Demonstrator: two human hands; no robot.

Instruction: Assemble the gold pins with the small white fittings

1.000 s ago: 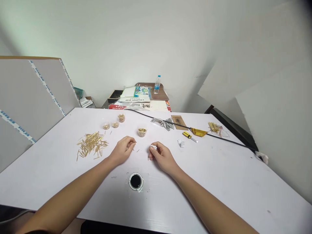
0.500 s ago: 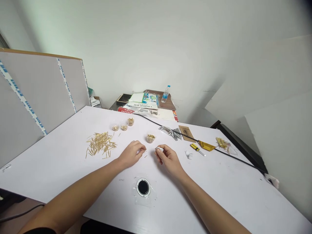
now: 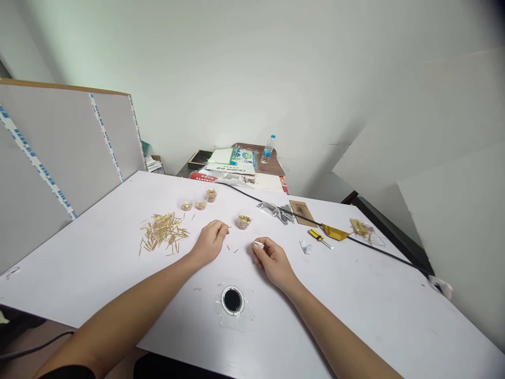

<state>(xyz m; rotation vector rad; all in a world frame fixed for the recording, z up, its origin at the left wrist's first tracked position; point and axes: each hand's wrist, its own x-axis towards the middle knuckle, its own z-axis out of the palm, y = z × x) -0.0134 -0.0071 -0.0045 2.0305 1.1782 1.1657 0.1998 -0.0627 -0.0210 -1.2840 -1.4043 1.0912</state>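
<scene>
Left hand [image 3: 210,242] has just slid away from the right hand [image 3: 272,259], up beside the plastic cup [image 3: 243,226] of gold-coloured bits. Its fingers are closed on what looks like a thin pin [image 3: 230,227]; the right's pinch a small white piece [image 3: 258,244]. Two loose pins [image 3: 236,251] lie between on the worktop [image 3: 118,263], so they're probably working separately.

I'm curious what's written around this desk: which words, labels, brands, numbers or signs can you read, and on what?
"Cestbon", slightly blurred: the white printed sheet; the characters after it are unclear.
Too small or blurred to read: print on the red packaging, bottle label and brown card.
I can read no numbers.
</scene>
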